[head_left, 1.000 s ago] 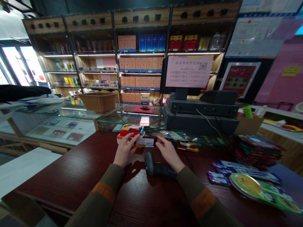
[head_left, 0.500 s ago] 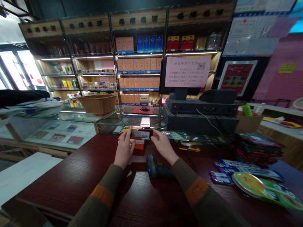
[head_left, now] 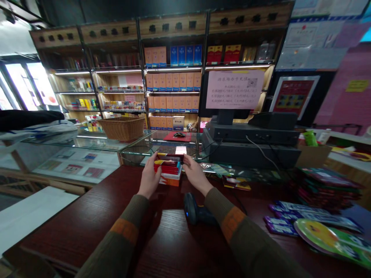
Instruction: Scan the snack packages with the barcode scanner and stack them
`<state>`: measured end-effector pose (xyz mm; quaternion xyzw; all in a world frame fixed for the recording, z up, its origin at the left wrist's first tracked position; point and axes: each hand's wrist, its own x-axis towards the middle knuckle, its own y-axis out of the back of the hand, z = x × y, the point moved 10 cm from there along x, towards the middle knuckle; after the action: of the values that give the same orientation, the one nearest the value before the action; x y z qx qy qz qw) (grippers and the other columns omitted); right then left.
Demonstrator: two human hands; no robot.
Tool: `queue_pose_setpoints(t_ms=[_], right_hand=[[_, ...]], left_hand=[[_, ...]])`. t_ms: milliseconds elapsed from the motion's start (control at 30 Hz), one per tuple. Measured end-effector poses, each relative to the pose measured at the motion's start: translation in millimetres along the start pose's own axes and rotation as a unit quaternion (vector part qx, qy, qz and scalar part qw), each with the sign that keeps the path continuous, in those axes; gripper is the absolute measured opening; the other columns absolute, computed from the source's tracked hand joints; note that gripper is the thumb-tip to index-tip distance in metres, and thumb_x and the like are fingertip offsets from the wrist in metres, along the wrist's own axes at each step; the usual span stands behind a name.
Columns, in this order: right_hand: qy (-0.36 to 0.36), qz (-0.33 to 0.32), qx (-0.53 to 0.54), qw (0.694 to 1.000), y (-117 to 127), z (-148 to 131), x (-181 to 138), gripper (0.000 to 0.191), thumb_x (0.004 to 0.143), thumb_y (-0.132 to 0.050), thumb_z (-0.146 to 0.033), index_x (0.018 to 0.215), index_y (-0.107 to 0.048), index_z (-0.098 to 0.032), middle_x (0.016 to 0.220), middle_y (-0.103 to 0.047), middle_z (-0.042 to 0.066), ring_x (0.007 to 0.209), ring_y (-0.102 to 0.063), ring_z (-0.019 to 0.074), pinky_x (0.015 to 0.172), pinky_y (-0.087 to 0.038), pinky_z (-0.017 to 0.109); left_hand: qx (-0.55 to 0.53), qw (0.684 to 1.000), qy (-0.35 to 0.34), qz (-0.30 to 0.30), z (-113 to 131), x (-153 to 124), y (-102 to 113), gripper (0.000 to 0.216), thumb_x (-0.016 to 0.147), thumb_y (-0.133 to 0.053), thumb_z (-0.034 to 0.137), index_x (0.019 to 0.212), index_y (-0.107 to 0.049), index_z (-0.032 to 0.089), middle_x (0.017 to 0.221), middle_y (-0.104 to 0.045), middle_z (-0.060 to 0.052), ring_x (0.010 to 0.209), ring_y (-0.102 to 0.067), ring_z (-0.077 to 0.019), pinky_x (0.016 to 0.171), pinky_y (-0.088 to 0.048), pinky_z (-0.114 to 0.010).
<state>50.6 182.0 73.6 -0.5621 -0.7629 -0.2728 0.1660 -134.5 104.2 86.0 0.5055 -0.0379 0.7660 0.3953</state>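
A small stack of red, orange and white flat boxes (head_left: 169,170) stands at the far edge of the dark red wooden counter (head_left: 95,216). My left hand (head_left: 150,178) presses against the stack's left side, fingers closed on it. My right hand (head_left: 193,173) grips the right end of the topmost dark red box. A black handheld barcode scanner (head_left: 194,210) lies on the counter just right of my right forearm, apart from both hands.
A till with a monitor and pink notice (head_left: 234,89) stands at the back right. Stacks of packets (head_left: 324,183) and a green disc (head_left: 333,235) lie right. A glass display case (head_left: 87,150) with a wicker basket (head_left: 122,128) is left; stocked shelves (head_left: 172,81) behind.
Both hands carried the dark red box from in front of the stack up onto its top. The hands now clasp the stack from both sides. The camera shifted slightly.
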Motion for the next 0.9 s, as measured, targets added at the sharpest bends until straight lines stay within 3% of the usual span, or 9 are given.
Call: queue_pose_setpoints(t_ms=[233,600,900], right_hand=[[-0.013,-0.033,-0.067,0.997,-12,22,3,0.053,0.086,-0.049,-0.014,0.138,-0.047,-0.020,0.144,-0.057,0.012,0.136,-0.052,0.0228,0.116,-0.039,0.045],[0.008,-0.092,-0.157,0.983,-28,17,-3,0.061,0.083,-0.044,-0.010,0.143,-0.043,-0.016,0.149,-0.051,0.014,0.141,-0.045,0.0221,0.121,-0.032,0.045],[0.032,-0.119,-0.161,0.979,-35,22,-8,0.066,0.079,-0.044,-0.006,0.144,-0.041,-0.017,0.158,-0.040,0.013,0.149,-0.034,0.0205,0.126,-0.022,0.045]], left_hand=[[0.042,0.999,0.013,-0.004,-18,7,2,0.053,0.087,-0.052,0.016,0.140,-0.051,0.016,0.136,-0.062,-0.013,0.127,-0.057,-0.0246,0.112,-0.045,-0.045],[0.088,0.994,0.070,-0.003,-64,-3,-5,0.047,0.088,-0.044,0.016,0.134,-0.055,0.018,0.129,-0.065,-0.013,0.121,-0.058,-0.0277,0.107,-0.046,-0.052],[0.121,0.988,0.087,-0.030,-70,-11,-8,0.046,0.088,-0.042,0.015,0.132,-0.056,0.019,0.129,-0.065,-0.013,0.121,-0.057,-0.0288,0.104,-0.047,-0.055]])
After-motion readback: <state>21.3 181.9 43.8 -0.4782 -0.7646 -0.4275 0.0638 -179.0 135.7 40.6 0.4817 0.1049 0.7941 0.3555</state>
